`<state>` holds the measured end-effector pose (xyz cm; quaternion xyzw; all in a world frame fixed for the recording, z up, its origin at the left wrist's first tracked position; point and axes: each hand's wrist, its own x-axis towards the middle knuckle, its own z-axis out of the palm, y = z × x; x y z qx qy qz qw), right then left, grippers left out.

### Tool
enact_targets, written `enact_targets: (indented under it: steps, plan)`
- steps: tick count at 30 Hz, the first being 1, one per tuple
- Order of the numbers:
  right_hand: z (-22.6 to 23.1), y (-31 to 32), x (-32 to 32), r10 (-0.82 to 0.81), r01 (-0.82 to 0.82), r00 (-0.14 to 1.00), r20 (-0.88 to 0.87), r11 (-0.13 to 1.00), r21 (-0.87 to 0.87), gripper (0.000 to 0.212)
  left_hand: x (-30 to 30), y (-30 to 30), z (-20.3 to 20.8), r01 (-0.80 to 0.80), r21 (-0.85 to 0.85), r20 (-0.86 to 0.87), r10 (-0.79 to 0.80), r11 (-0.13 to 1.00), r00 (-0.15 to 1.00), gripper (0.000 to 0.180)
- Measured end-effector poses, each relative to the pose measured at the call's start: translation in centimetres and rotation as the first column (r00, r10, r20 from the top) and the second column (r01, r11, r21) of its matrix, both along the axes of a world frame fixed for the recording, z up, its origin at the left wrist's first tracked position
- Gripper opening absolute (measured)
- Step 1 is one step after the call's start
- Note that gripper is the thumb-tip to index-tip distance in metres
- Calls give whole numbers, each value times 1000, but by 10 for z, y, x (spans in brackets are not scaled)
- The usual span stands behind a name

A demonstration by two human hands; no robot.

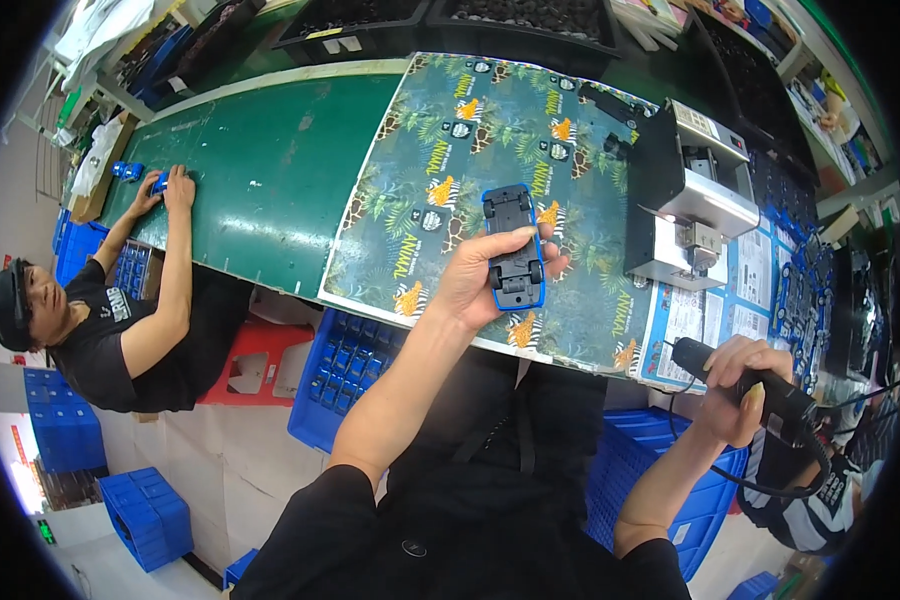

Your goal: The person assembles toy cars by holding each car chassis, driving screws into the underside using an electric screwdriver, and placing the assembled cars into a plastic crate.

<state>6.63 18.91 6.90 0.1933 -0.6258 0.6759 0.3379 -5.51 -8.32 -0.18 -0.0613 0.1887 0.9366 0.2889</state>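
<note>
In my left hand (485,275) is a blue toy car (511,212), turned so that its black underside and wheels face up. My thumb lies across the middle of the chassis and the fingers wrap beneath it, above the printed sheet on the table. My right hand (745,385) is closed around a black electric screwdriver (785,408), held at the front right edge of the table with its thick end to the right. A coiled cord (820,465) hangs from it. The screwdriver's bit is too small to make out.
A metal box-shaped machine (692,200) stands right of the printed sheet (410,230). Beyond it are many blue car parts (785,310). Black bins (525,40) line the back. At left, a co-worker (120,330) handles blue parts. Blue crates (315,375) stand below.
</note>
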Motion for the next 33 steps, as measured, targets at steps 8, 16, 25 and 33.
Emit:
enact_targets:
  steps: [8,16,25,33]
  plan:
    - [-24,9,-9,-1,16,995,101,989,-147,27,-5,-18,-7,-67,-165,-167,39,984,985,32]
    - [-29,39,0,92,-78,981,173,993,-87,26,-36,-21,29,-942,-266,-849,-512,204,129,66]
    - [-32,40,1,33,-3,982,188,988,-156,23,-72,-160,28,-998,-33,-226,-973,-46,52,95]
    - [-38,35,-4,50,-16,985,168,980,-199,21,-48,-289,-13,-592,-204,-551,-408,-780,728,98]
